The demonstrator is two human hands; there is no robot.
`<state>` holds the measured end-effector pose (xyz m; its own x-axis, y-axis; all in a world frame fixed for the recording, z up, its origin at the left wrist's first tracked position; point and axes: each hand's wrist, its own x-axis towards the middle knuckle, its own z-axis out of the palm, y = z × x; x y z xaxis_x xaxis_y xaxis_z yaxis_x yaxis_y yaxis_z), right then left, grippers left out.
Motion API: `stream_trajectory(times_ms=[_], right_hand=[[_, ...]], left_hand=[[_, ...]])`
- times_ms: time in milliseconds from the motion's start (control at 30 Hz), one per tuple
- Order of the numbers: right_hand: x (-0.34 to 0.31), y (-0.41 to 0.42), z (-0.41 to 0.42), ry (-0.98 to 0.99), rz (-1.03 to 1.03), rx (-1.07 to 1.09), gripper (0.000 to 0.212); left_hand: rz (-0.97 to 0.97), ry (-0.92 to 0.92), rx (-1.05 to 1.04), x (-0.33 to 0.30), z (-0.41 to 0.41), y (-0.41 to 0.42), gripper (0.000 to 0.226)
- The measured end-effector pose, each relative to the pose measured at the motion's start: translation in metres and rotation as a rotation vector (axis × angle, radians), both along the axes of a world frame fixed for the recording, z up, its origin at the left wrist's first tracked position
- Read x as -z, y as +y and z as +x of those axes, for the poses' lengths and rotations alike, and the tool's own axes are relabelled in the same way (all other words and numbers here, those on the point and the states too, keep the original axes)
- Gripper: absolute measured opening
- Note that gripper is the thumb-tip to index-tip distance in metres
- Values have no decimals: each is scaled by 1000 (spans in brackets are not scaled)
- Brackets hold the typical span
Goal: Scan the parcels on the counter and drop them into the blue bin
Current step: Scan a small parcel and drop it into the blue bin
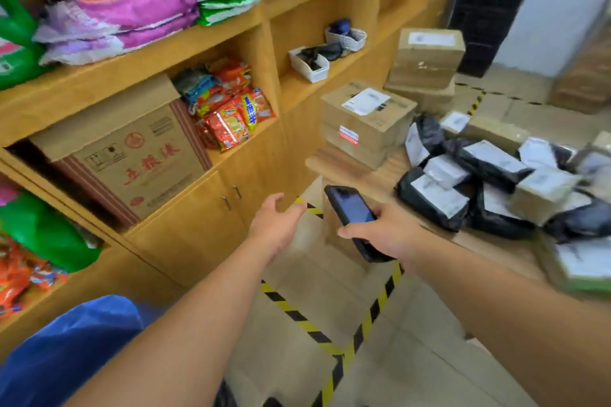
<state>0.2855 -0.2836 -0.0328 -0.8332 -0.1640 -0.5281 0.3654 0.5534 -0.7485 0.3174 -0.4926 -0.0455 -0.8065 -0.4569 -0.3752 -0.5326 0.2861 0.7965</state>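
My right hand [385,231] grips a dark phone [350,208], its screen facing up, held just left of the wooden counter [373,175]. My left hand [277,218] reaches forward over the floor, fingers relaxed, holding nothing. On the counter lies a heap of black bagged parcels [433,200] with white labels, mixed with small cardboard parcels [542,193]. Larger labelled cardboard boxes [363,119] are stacked at the counter's far left end. A blue bin lined with blue plastic [66,347] sits at the lower left, beside my left forearm.
Wooden shelving [205,33] fills the left side, holding rice sacks, snack packets, a big printed carton [139,155] and white baskets. Cupboard doors [198,218] stand below it. Yellow-black tape [347,350] marks the tiled floor between shelves and counter.
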Motion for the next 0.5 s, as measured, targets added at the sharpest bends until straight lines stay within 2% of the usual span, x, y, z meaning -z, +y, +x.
stream_trajectory(times_ms=[133, 400, 500], right_hand=[[3, 73, -4, -8, 25, 140, 76], [14, 177, -1, -56, 13, 424, 84], [14, 206, -6, -70, 2, 513, 76]], left_hand=[[7, 1, 157, -1, -31, 69, 64], [45, -58, 399, 16, -98, 172, 63], [63, -65, 500, 22, -126, 208, 64]])
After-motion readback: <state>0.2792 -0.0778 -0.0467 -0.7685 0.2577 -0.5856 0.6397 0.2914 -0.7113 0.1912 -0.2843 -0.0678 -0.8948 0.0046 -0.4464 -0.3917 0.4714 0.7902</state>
